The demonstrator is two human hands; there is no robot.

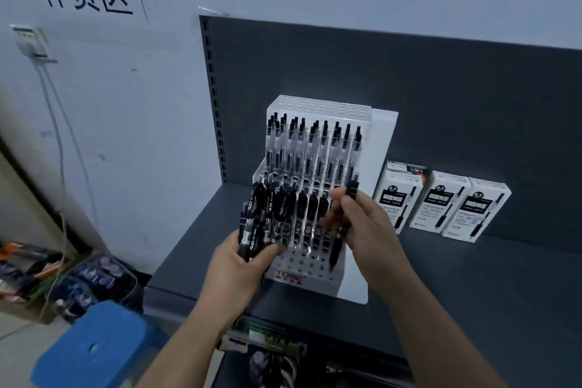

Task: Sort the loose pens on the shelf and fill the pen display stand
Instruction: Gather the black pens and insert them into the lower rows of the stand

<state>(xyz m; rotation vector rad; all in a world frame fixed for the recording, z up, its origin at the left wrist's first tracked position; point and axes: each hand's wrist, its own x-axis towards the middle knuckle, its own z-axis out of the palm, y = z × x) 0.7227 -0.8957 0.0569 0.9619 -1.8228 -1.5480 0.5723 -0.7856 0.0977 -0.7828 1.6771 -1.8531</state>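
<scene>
Bare shelf [472,277] lies right of the pen stand [318,280]; three boxes [441,201] line the back panel [409,88].

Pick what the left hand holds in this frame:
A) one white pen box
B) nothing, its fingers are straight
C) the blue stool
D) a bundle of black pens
D: the left hand grips a bundle of black pens at the left front of the display stand, while the right hand pinches a single pen over the stand.
</scene>
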